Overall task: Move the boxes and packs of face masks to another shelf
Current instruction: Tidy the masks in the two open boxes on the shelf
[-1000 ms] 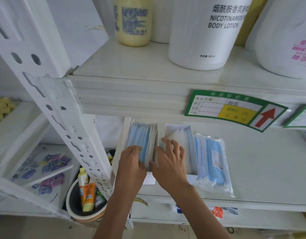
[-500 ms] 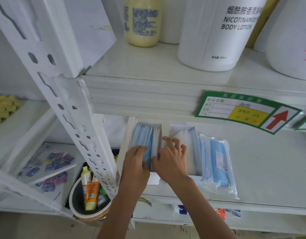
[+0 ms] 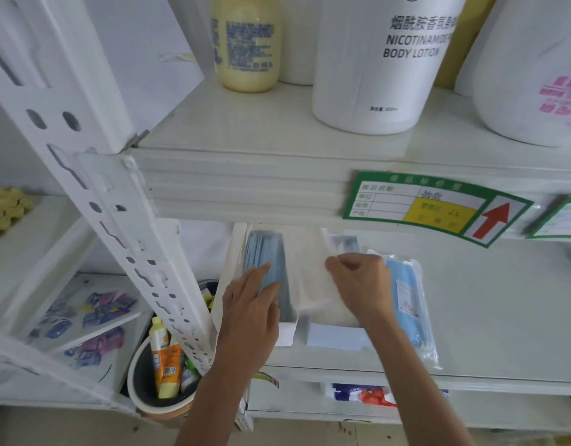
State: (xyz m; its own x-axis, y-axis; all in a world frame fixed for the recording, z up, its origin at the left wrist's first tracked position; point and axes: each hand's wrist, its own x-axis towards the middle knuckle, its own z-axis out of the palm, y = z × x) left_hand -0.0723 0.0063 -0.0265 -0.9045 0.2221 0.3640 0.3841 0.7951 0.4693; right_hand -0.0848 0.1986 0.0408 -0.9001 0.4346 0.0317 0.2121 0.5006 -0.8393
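Observation:
An open white box (image 3: 285,338) of blue face masks (image 3: 266,252) stands at the left end of the middle shelf (image 3: 503,317). My left hand (image 3: 248,304) rests on those masks with its fingers straight. Beside it stands a second white box (image 3: 335,338). My right hand (image 3: 361,284) grips a blurred white pack of masks (image 3: 313,284) over the two boxes. A clear bagged pack of blue masks (image 3: 409,304) lies just right of my right hand.
The shelf above carries a yellow bottle (image 3: 248,43) and big white lotion tubs (image 3: 380,59), and its edge holds a green price label (image 3: 432,204). A perforated white post (image 3: 123,226) slants at left. A bucket of tubes (image 3: 162,355) sits below.
My right hand has curled round the white pack and pulled it up and right, off the gap between the boxes. My left hand has flattened onto the blue masks.

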